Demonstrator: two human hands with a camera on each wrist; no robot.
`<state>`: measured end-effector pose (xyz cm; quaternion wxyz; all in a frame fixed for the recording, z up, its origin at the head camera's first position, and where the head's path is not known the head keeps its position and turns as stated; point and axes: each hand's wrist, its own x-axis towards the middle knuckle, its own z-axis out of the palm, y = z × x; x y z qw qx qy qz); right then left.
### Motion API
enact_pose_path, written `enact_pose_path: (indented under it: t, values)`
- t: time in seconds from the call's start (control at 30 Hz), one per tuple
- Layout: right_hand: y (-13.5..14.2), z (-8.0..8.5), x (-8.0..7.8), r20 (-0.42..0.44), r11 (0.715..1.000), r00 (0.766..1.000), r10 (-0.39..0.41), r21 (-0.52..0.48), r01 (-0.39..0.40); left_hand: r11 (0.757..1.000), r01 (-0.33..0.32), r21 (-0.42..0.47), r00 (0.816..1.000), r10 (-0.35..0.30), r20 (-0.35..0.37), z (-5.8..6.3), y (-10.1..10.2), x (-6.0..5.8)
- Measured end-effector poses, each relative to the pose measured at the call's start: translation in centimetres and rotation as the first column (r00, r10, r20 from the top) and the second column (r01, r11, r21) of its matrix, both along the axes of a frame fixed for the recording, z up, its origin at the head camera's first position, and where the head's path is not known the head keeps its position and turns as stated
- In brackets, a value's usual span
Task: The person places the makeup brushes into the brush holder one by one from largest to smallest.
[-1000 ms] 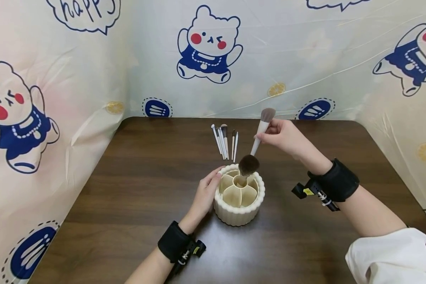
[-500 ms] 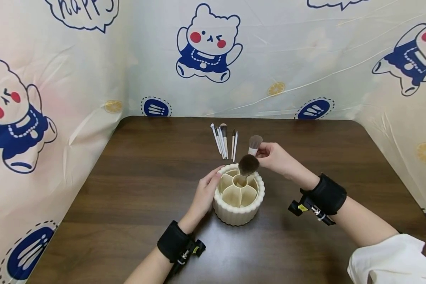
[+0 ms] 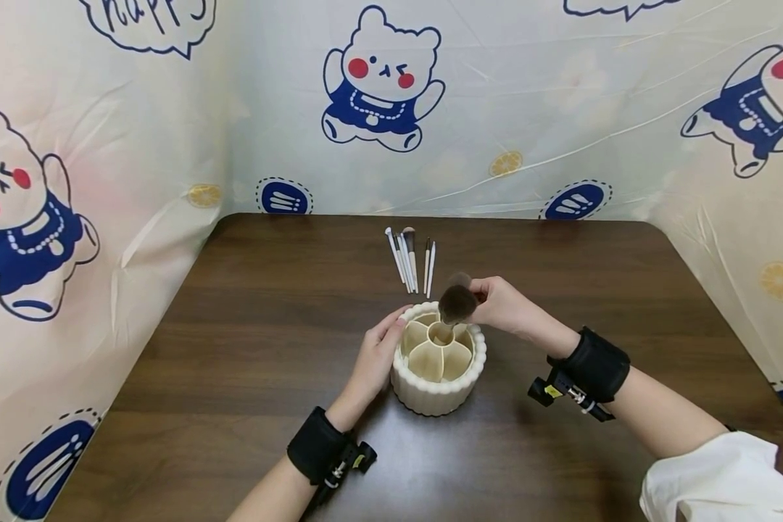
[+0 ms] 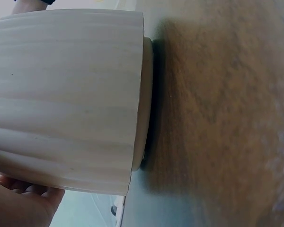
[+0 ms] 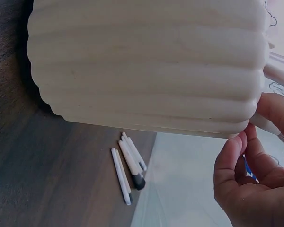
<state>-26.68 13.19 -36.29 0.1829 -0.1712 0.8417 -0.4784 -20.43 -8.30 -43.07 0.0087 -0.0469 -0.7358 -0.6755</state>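
A cream, scalloped round brush holder [image 3: 438,397] with several compartments stands upright on the table. My left hand [image 3: 376,355] holds its left side, thumb near the rim, fingers [image 4: 35,191] round the far side in the left wrist view. Above the holder's back right rim, my right hand [image 3: 499,308] pinches a makeup brush [image 5: 266,124], whose lower part is hidden by the holder wall. Its greyish head [image 3: 460,278] shows just behind a large dark-headed makeup brush [image 3: 457,304] that stands in the holder.
Several slim white-handled brushes [image 3: 409,262] lie on the brown wooden table [image 3: 287,312] behind the holder. A printed cloth with cartoon bears [image 3: 383,109] hangs round the back and sides. Both wrists wear black camera straps [image 3: 590,366].
My right hand has come down toward the holder, lowering the makeup brush behind the dark-headed one until mostly its head shows. My left hand has stayed on the holder.
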Motion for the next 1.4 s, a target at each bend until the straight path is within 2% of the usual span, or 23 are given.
enact_pose_path:
  t: [0.27,0.7,0.9,1.07,1.4]
  values:
    - [-0.2,0.5,-0.2,-0.009,0.997,1.0,-0.023,0.074,0.023,1.0,-0.002,-0.005,1.0,0.002,-0.014,0.1,0.1,0.0]
    - [0.1,1.5,-0.7,-0.051,0.975,0.99,0.132,0.188,-0.12,1.0,0.004,0.005,1.0,-0.004,-0.004,0.0,0.1,-0.1]
    - [-0.2,1.9,-0.9,-0.136,0.945,0.968,0.21,0.284,-0.165,1.0,-0.007,-0.007,1.0,0.007,0.002,0.0,0.1,0.0]
    - [-0.4,2.4,-0.8,-0.109,0.924,0.959,0.263,0.315,-0.218,1.0,-0.007,-0.015,1.0,0.007,-0.004,0.0,0.0,0.0]
    - [-0.4,2.5,-0.9,-0.131,0.923,0.959,0.253,0.331,-0.198,1.0,-0.013,-0.013,1.0,0.013,-0.003,0.0,0.0,0.0]
